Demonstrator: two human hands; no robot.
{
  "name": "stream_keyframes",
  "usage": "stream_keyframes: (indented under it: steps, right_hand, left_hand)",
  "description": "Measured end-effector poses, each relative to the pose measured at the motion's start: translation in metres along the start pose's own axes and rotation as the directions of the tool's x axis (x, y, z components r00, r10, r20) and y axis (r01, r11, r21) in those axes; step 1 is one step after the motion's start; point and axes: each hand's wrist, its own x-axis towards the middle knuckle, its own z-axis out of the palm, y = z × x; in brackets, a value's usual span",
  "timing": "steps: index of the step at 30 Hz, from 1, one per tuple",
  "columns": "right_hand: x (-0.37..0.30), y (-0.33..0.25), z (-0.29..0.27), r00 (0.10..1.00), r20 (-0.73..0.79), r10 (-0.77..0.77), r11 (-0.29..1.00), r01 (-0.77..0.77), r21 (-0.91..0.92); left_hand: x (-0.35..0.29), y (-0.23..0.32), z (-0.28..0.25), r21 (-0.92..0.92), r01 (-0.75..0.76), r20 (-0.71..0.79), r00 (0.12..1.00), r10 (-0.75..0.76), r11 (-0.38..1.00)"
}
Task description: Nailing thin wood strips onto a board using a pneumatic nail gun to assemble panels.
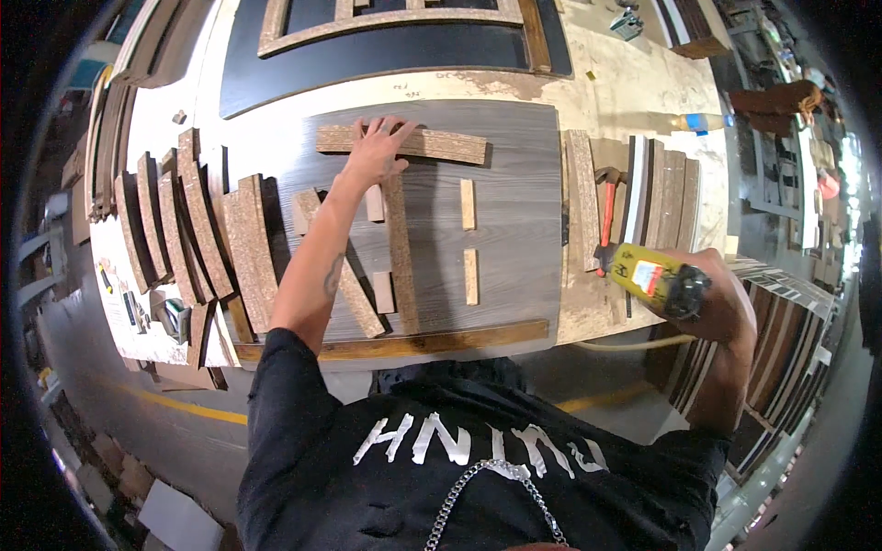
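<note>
My left hand lies across a particleboard strip, fingers over its far edge and thumb at the near edge. The strip sits crosswise near the far side of a grey wood-grain panel. A long upright strip runs from below that hand toward me, with two small blocks on its left. To its right lie two short pale strips. My right hand is wrapped around a yellow-green nail gun, raised right of the panel; its grip is partly hidden.
More strips fan out on the left. A red-handled hammer lies among strips on the right, near a bottle. A black panel with a frame is at the far side. A yellow hose hangs by the table edge.
</note>
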Motion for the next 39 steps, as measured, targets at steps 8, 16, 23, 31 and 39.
stream_keyframes:
  steps: [8, 16, 23, 31, 39]
  right_hand:
    - [0.125, 0.020, -0.002, 0.838, -0.149, -0.526, 0.825, 0.545, 0.152]
    - [0.248, 0.031, 0.033, 0.875, -0.011, -0.484, 0.859, 0.472, -0.200]
    - [0.277, 0.061, 0.060, 0.795, -0.138, -0.591, 0.772, 0.508, -0.382]
    - [0.280, 0.026, 0.056, 0.977, 0.038, -0.208, 0.939, 0.210, -0.273]
    - [0.277, 0.000, 0.058, 0.933, -0.085, -0.349, 0.935, 0.341, -0.094]
  left_hand:
    - [0.042, 0.047, 0.031, -0.308, -0.210, -0.102, 0.977, 0.187, 0.928]
    - [0.044, 0.043, 0.038, -0.334, -0.235, -0.185, 0.966, 0.180, 0.913]
    - [0.041, 0.044, 0.043, -0.283, -0.209, -0.186, 0.969, 0.160, 0.936]
    - [0.040, 0.046, 0.049, -0.270, -0.205, -0.184, 0.970, 0.158, 0.941]
    - [0.040, 0.044, 0.047, -0.251, -0.222, -0.195, 0.965, 0.175, 0.942]
